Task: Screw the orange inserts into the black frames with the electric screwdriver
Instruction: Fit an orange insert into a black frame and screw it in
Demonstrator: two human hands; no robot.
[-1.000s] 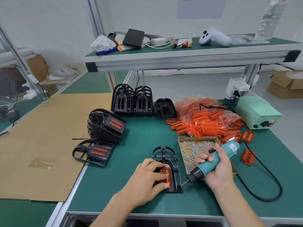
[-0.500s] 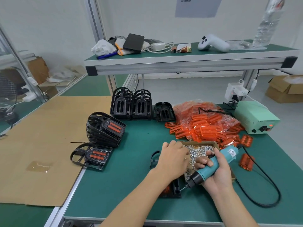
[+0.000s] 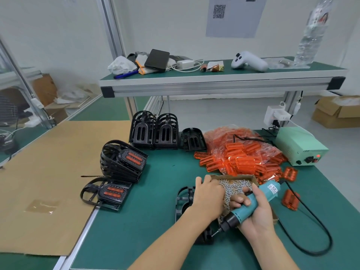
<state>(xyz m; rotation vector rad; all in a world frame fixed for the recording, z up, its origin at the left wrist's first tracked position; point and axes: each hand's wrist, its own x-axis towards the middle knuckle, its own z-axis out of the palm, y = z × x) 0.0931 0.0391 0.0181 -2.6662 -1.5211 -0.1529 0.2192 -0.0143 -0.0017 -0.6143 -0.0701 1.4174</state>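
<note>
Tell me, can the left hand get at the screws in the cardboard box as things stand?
Probably yes. The left hand is already over the near-left corner of the cardboard box, fingers down among the screws. The right hand, gripping the screwdriver, sits alongside but does not block it.

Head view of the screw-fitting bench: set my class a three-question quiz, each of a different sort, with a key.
1. True or false: the right hand grips the electric screwdriver.
2. Where does the left hand reach? A) box of screws B) bag of orange inserts C) power supply
3. Fill in: finished frames with inserts lie to the person's ____.

Key: 1 true; 2 A; 3 left.
</note>
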